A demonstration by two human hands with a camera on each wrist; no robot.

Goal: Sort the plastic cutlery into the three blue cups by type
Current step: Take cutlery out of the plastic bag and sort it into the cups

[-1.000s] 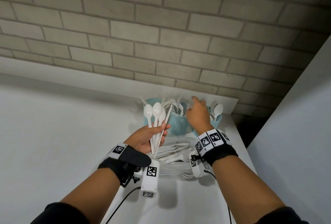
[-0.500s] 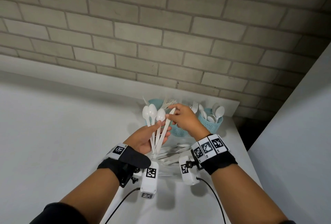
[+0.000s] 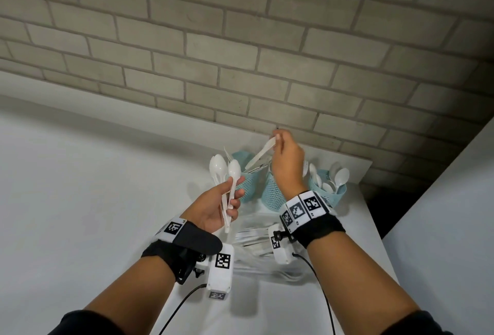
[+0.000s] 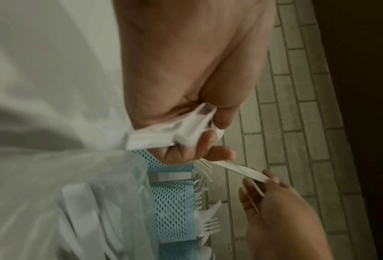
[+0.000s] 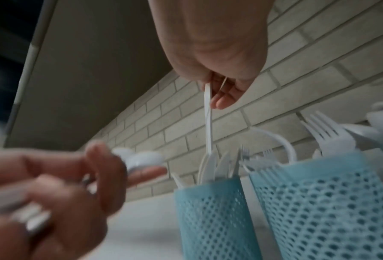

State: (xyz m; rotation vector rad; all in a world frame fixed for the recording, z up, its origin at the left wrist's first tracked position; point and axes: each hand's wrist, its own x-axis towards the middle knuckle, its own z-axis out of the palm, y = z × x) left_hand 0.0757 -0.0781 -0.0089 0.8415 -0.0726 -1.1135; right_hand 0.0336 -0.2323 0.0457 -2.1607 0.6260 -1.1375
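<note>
White counter (image 3: 80, 201) below brick wall (image 3: 240, 40), three blue cups.
Right hand (image 3: 287, 166) pinching knife (image 3: 260, 154) above left cup (image 3: 247, 187); left hand (image 3: 213, 209) beside it, fingers gripping spoons (image 3: 226, 171).

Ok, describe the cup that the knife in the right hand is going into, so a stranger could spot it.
Three blue mesh cups stand against the brick wall. Take the leftmost cup, under the knife pinched by the right hand. It holds knives; its neighbours hold forks and spoons.
</note>
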